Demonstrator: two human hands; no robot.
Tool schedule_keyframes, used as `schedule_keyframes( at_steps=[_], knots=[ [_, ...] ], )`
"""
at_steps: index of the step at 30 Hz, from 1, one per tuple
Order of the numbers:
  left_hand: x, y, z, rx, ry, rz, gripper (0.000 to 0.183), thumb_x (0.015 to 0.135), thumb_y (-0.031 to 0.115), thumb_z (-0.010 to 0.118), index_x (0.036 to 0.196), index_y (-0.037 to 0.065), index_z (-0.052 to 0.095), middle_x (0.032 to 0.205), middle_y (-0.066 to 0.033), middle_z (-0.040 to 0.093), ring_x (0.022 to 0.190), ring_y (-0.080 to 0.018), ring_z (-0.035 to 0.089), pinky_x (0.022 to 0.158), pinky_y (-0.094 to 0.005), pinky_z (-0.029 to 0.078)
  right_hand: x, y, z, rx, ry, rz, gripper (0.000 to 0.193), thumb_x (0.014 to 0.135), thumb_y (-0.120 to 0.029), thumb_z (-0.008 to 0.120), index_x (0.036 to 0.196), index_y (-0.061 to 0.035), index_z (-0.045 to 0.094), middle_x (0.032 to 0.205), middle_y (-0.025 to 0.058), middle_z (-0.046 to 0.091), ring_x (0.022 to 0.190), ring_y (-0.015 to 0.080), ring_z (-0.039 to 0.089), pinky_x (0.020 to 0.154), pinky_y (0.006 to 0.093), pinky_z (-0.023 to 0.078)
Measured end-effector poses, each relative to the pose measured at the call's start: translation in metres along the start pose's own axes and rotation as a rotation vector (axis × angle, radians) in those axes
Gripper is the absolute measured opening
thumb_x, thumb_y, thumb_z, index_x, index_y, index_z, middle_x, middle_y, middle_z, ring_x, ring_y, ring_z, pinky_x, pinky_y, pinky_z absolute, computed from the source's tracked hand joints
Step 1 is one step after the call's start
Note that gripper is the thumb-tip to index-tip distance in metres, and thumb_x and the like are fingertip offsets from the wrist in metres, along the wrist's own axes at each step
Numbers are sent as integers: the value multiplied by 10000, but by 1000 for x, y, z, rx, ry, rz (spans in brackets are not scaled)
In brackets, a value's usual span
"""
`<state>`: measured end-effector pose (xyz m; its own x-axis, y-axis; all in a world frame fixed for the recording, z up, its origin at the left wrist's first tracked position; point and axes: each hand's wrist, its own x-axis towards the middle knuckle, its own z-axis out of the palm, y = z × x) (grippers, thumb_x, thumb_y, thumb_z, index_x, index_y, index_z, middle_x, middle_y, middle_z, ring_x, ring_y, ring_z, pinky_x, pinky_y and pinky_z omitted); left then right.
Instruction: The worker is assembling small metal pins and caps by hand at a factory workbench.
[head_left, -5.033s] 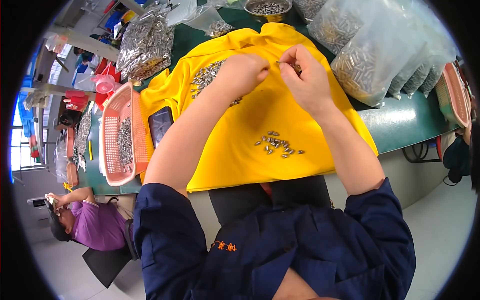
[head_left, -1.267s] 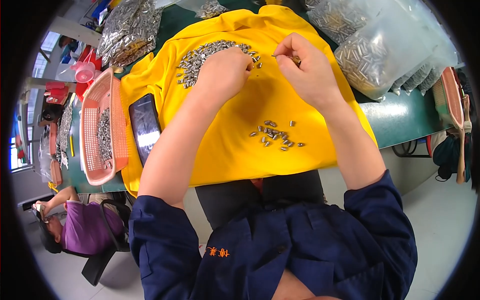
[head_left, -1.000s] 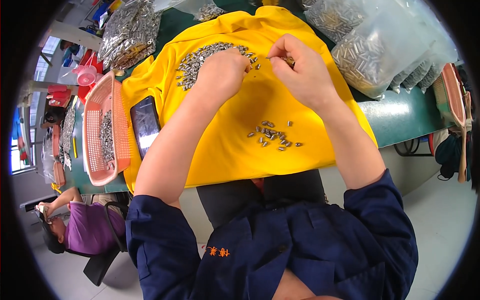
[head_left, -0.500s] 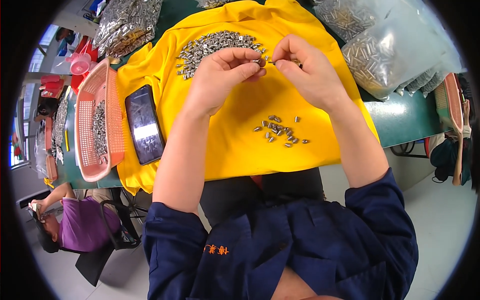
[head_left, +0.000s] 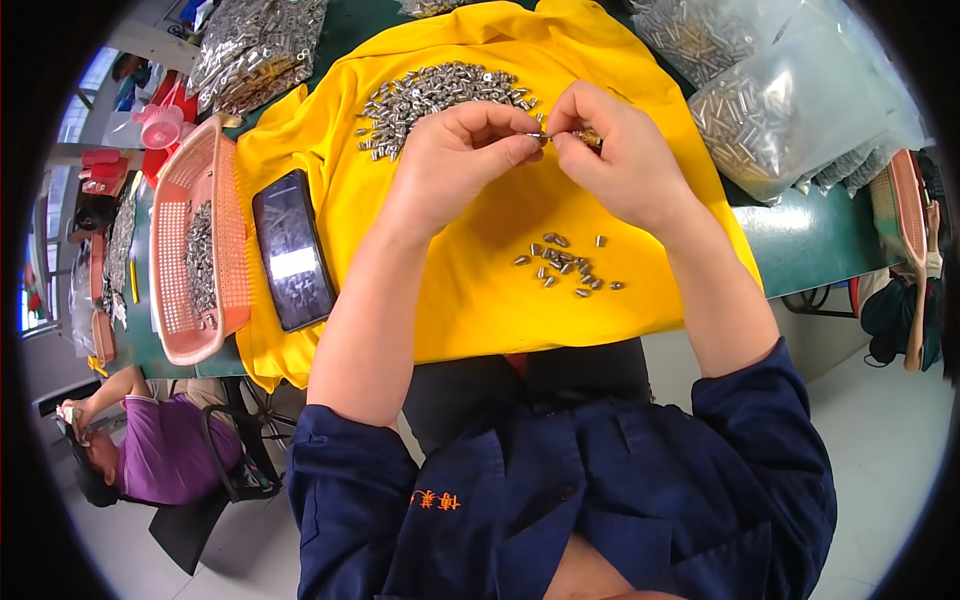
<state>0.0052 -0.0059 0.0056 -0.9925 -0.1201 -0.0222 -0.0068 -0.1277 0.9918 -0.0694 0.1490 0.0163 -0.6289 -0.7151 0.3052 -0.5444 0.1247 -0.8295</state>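
Note:
Above the yellow cloth [head_left: 470,300] my two hands meet fingertip to fingertip. My left hand [head_left: 450,165] pinches a small metal part [head_left: 537,135], mostly covered by thumb and forefinger. My right hand [head_left: 625,165] is closed on a thin dark pin-like tool, whose tip meets the part; a brass-coloured bit [head_left: 592,138] shows beside the fingers. Its full shape is hidden. Behind my left hand spreads a large heap of short silvery metal sleeves [head_left: 440,90]. Nearer to me lies a small loose group of similar sleeves [head_left: 566,264].
A black phone [head_left: 291,250] lies left of my left forearm. Beside it stands a pink basket [head_left: 235,280] with metal parts inside. Clear bags of metal parts [head_left: 745,125] sit at the far right, another bag [head_left: 255,50] at the far left. A seated person [head_left: 175,445] is at lower left.
My hands have come closer together, and the tool's tip now meets the metal part in my left fingers. The view has shifted slightly.

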Motion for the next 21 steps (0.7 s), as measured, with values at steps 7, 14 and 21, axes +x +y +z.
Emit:
schedule_keyframes(
  at_steps=[7,14,21],
  knots=[
    [-1,0,2,113,33,17,122,725,9,604,846,-11,600,776,-38,612,706,-77,567,652,-188,459,-2,-7,2,-147,-24,16,60,699,-33,475,749,-21,445,651,74,484,571,163,466,522,255,377],
    [3,-5,-2,100,33,17,123,721,22,608,840,-3,596,754,-26,610,690,-69,563,635,-183,451,1,3,10,-124,29,3,86,705,-92,478,762,-28,468,596,123,509,532,257,496,508,329,393],
    [8,-9,-19,176,138,41,93,733,25,574,825,11,573,775,-19,600,707,-66,555,653,-181,444,3,8,-2,130,116,125,101,731,-105,502,784,-20,486,647,49,523,576,115,465,535,245,387]
  ],
)
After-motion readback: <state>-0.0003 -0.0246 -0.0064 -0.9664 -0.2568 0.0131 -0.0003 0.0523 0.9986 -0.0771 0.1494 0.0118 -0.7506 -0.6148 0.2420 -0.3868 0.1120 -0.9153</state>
